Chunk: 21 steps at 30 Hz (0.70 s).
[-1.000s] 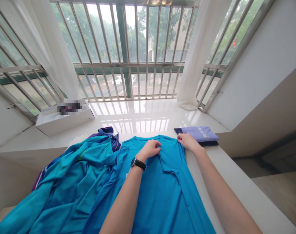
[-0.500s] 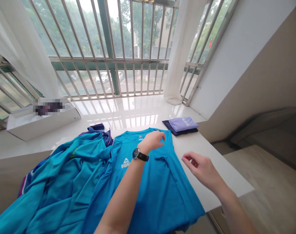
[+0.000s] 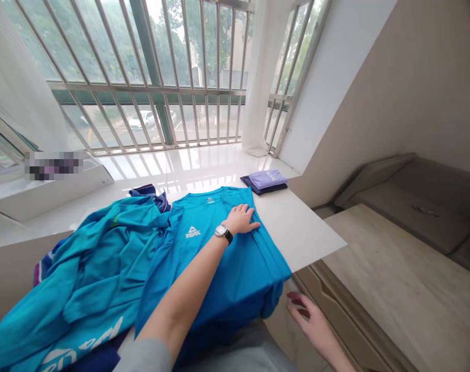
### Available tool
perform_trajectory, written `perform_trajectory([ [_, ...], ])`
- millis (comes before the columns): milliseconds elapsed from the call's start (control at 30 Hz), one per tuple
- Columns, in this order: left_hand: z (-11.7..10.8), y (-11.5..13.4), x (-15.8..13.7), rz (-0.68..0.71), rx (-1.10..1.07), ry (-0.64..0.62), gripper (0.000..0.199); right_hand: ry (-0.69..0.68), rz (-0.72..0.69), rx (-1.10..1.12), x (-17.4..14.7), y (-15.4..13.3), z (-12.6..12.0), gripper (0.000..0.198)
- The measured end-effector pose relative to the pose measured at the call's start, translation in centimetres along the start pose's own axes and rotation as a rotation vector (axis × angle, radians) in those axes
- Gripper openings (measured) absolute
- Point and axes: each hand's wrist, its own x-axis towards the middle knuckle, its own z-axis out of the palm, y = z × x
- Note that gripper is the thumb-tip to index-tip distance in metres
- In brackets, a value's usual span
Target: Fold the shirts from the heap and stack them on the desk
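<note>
The blue shirt point(image 3: 238, 274) bears white "PEAK" lettering point(image 3: 192, 234) on its chest.

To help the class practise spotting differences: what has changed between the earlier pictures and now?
The right hand has let go of the blue shirt at its shoulder and moved back towards the person, now off the cloth near the hem. The left hand has opened from a pinched pose and lies spread on the shirt. The folded lavender garment and white box stayed put.
</note>
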Motion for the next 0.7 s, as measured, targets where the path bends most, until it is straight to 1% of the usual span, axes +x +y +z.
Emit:
perform_trajectory([
  [100, 0.9, -1.2, -0.3, 0.039, -0.012, 0.027, 0.072, 0.047, -0.046, 0.051, 1.1, 0.1, 1.1, 0.051],
  [167, 0.7, -1.6, -0.4, 0.051, -0.017, 0.045, 0.073, 0.035, -0.064, 0.070, 1.7, 0.0, 1.6, 0.049],
  [233, 0.0, -1.1, -0.9, 0.075, -0.002, 0.085, 0.071, 0.009, -0.063, 0.109, 2.0, 0.2, 1.9, 0.047],
  [300, -0.9, 0.2, -1.8, 0.159, 0.006, 0.113, 0.060, 0.000, -0.049, 0.181, 2.2, 0.6, 2.2, 0.050],
  [333, -1.2, 1.2, -2.6, 0.231, 0.001, 0.098, 0.050, -0.001, -0.040, 0.222, 2.2, 0.9, 2.3, 0.052],
  [367, -1.3, 2.3, -3.5, 0.319, -0.009, 0.048, 0.039, -0.002, -0.032, 0.262, 2.2, 1.2, 2.5, 0.053],
  [400, -1.3, 3.4, -4.5, 0.418, -0.019, -0.036, 0.028, 0.000, -0.026, 0.298, 2.2, 1.4, 2.6, 0.054],
  [433, -1.1, 4.5, -5.6, 0.517, -0.015, -0.117, 0.021, 0.003, -0.023, 0.329, 2.2, 1.5, 2.7, 0.055],
  [467, -0.7, 5.6, -6.8, 0.611, 0.013, -0.172, 0.019, 0.006, -0.025, 0.353, 2.3, 1.5, 2.7, 0.055],
  [500, -0.3, 6.6, -7.9, 0.676, 0.071, -0.182, 0.018, 0.011, -0.031, 0.368, 2.3, 1.5, 2.7, 0.056],
  [533, 0.2, 7.4, -8.9, 0.706, 0.140, -0.158, 0.016, 0.021, -0.036, 0.372, 2.4, 1.3, 2.7, 0.057],
  [600, 1.1, 8.7, -10.4, 0.710, 0.258, -0.087, 0.011, 0.045, -0.046, 0.348, 2.8, 0.7, 2.5, 0.058],
  [700, 1.8, 9.7, -11.4, 0.701, 0.358, -0.016, 0.005, 0.046, -0.064, 0.299, 3.2, -0.3, 2.1, 0.057],
])
